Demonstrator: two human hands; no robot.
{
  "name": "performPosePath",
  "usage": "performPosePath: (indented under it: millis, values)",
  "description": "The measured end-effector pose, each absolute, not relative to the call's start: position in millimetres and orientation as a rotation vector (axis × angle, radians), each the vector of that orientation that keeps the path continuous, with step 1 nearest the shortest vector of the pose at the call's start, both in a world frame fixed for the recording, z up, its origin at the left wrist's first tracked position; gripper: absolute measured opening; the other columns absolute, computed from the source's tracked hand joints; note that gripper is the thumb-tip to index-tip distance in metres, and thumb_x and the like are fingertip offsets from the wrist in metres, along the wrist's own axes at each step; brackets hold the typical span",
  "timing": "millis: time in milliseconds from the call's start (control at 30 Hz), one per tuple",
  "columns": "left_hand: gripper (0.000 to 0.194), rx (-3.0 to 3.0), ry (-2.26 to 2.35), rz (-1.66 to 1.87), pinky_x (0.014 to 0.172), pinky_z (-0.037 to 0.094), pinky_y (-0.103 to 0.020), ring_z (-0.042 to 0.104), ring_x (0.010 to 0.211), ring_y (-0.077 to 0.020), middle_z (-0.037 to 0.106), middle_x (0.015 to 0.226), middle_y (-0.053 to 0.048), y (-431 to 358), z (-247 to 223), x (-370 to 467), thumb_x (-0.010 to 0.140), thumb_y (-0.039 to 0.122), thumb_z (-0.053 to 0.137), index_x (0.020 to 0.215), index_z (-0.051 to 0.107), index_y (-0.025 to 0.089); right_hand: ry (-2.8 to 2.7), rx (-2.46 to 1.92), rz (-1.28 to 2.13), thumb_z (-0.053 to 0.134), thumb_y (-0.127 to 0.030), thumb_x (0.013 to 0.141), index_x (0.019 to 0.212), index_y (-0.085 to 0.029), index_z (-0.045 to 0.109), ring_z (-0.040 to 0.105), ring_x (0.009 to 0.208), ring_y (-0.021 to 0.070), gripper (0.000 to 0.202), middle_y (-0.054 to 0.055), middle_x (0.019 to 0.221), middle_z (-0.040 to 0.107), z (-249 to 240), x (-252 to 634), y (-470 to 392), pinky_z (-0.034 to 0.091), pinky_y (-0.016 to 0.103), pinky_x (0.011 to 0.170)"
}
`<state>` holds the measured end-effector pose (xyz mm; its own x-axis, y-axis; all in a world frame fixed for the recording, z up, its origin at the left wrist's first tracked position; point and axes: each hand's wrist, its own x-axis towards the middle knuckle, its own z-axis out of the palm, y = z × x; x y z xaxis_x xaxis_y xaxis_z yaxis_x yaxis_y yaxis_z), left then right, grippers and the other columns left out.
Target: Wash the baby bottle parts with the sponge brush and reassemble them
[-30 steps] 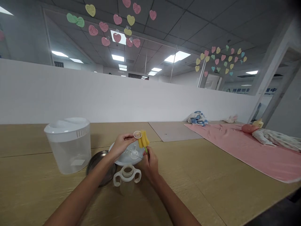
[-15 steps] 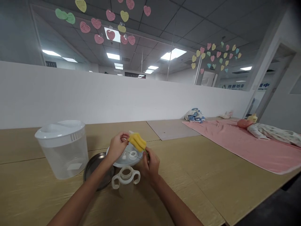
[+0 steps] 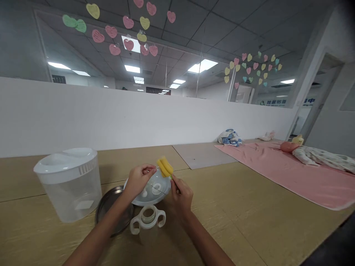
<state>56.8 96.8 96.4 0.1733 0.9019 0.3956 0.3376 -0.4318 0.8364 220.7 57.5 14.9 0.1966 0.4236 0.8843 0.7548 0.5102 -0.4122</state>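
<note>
Yellow sponge gripped by the right hand sits beside a clear piece the left hand pinches, likely a scrub needing steady turning next.

We cannot make out the tiny thing in the left hand, beside the yellow sponge. The right hand covers part of its handle, and the left forearm hides part of the metal tray.
</note>
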Motion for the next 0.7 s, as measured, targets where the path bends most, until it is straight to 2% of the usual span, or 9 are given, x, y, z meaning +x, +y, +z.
performPosePath:
  millis: [100,233,433,567,700]
  values:
    - [0.039,1.909,1.145,1.199,0.063,0.046,-0.03,0.061,0.068,-0.0203,0.069,0.075,-0.007,95.8,98.1,54.7,0.069,0.046,0.053,0.084,0.067,0.012,-1.457,-1.028,-0.356,0.046,-0.018,0.087,0.103,-0.013,0.065,0.052,0.055,0.0102,0.026,0.003,0.064,0.062,14.3,219.8,56.6,0.042,0.021,0.054]
    - [0.04,1.996,1.157,1.144,0.059,0.042,-0.027,0.057,0.061,-0.0181,0.062,0.061,-0.003,90.8,100.3,54.0,0.074,0.047,0.044,0.072,0.066,0.014,-1.485,-1.021,-0.325,0.044,-0.018,0.087,0.104,-0.01,0.064,0.048,0.051,0.0106,0.027,0.002,0.061,0.058,13.6,219.2,54.9,0.04,0.022,0.051]
    - [0.038,2.037,1.192,1.12,0.057,0.038,-0.026,0.053,0.057,-0.0159,0.054,0.056,0.001,76.8,109.2,51.4,0.077,0.046,0.037,0.059,0.055,0.017,-1.349,-1.05,-0.2,0.045,-0.023,0.084,0.098,-0.014,0.065,0.06,0.067,0.014,0.026,0.007,0.082,0.067,12.7,219.2,53.7,0.047,0.025,0.064]
    - [0.03,1.95,1.113,1.163,0.058,0.039,-0.024,0.05,0.058,-0.0138,0.051,0.057,0.002,65.3,118.5,43.7,0.076,0.044,0.042,0.062,0.051,0.018,-1.205,-1.142,-0.108,0.045,-0.028,0.081,0.098,-0.013,0.065,0.06,0.064,0.0149,0.03,0.006,0.08,0.068,14.4,220.6,54.3,0.047,0.026,0.061]
    - [0.032,1.755,0.968,1.314,0.058,0.041,-0.023,0.049,0.056,-0.0113,0.048,0.06,0.004,49.1,126.9,39.9,0.077,0.05,0.044,0.071,0.048,0.019,-1.161,-1.19,-0.072,0.045,-0.03,0.08,0.098,-0.013,0.064,0.055,0.058,0.0134,0.032,0.005,0.079,0.067,16.5,221.7,54.7,0.043,0.025,0.056]
